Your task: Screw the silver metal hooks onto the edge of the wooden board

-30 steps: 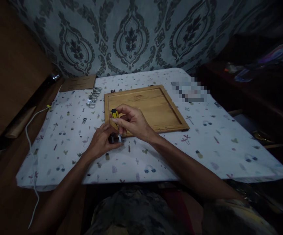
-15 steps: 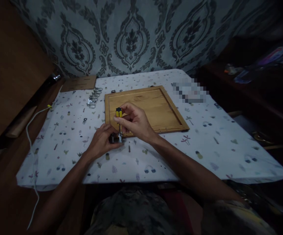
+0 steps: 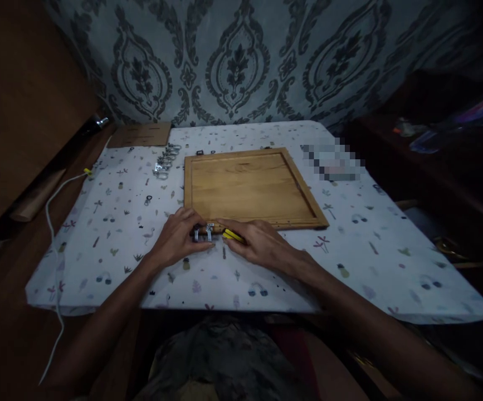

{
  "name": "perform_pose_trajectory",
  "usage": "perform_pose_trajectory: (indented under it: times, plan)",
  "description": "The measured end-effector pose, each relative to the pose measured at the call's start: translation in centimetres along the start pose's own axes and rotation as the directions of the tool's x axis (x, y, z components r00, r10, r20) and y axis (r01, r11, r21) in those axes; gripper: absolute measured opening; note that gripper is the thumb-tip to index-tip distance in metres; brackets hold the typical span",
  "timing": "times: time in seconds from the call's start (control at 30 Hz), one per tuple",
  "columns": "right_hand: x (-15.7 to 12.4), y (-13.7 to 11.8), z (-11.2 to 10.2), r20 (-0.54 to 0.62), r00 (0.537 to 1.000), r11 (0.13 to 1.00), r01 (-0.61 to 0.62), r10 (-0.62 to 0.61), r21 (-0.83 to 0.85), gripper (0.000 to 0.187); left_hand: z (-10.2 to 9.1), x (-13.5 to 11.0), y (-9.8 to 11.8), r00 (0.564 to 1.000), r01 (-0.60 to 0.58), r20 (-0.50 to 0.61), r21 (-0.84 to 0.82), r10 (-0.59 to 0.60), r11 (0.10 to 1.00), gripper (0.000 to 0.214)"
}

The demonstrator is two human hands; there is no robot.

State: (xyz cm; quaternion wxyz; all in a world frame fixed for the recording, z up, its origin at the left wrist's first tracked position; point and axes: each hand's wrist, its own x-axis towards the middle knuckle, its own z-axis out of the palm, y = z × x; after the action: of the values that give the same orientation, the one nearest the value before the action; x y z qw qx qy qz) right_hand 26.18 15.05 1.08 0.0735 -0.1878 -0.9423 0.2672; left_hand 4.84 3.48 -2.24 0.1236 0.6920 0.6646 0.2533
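Note:
My left hand (image 3: 179, 235) is curled on the patterned cloth, its fingertips pinching a small metal fitting (image 3: 203, 233) at the near edge of a wooden board (image 3: 249, 187). My right hand (image 3: 261, 244) lies low beside it, fingers closed over a yellow-and-black screwdriver (image 3: 233, 236) that lies nearly flat and points left toward the fitting. Both hands meet just in front of the board's near-left corner.
A row of metal clasps (image 3: 165, 162) lies left of the board's far corner, with a brown card (image 3: 141, 134) behind it. A white cable (image 3: 53, 223) runs down the left side of the table (image 3: 370, 262). Dark furniture stands to the right.
My right hand has dropped from holding the screwdriver upright over the fitting to holding it almost flat on the cloth. The left hand stays at the fitting. The view has shifted slightly.

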Motion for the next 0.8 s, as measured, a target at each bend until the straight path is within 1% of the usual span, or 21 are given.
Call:
perform_pose_trajectory:
  times: [0.1,0.2,0.37,0.53,0.7,0.8]
  plan:
    - [-0.4,-0.6,0.1,0.074,0.997,0.987,-0.017,0.029,-0.162,0.050,-0.2,0.0,0.2,1.000,0.000,0.009,0.000,0.000,1.000,0.031]
    - [-0.2,-1.1,0.0,0.123,0.992,0.970,-0.010,0.041,-0.243,0.053,-0.4,0.0,0.3,1.000,0.007,0.012,-0.007,-0.007,1.000,0.031]
    - [0.3,-1.1,0.7,0.164,0.986,0.946,0.016,0.039,-0.324,0.052,-0.3,0.0,0.3,1.000,0.010,0.002,-0.012,-0.010,1.000,0.034]
    - [0.3,-0.8,1.6,0.154,0.988,0.933,0.042,0.015,-0.356,0.050,-0.2,-0.1,0.2,1.000,0.007,0.008,0.010,-0.007,1.000,0.035]
    - [0.2,-1.0,1.6,0.199,0.979,0.916,0.046,0.037,-0.400,0.053,0.0,-0.1,0.2,1.000,0.001,-0.005,0.019,-0.001,1.000,0.034]
    - [0.2,-1.3,1.5,0.202,0.979,0.906,0.049,0.041,-0.421,0.056,-0.1,-0.1,0.1,1.000,-0.011,-0.008,0.001,0.011,1.000,0.035]
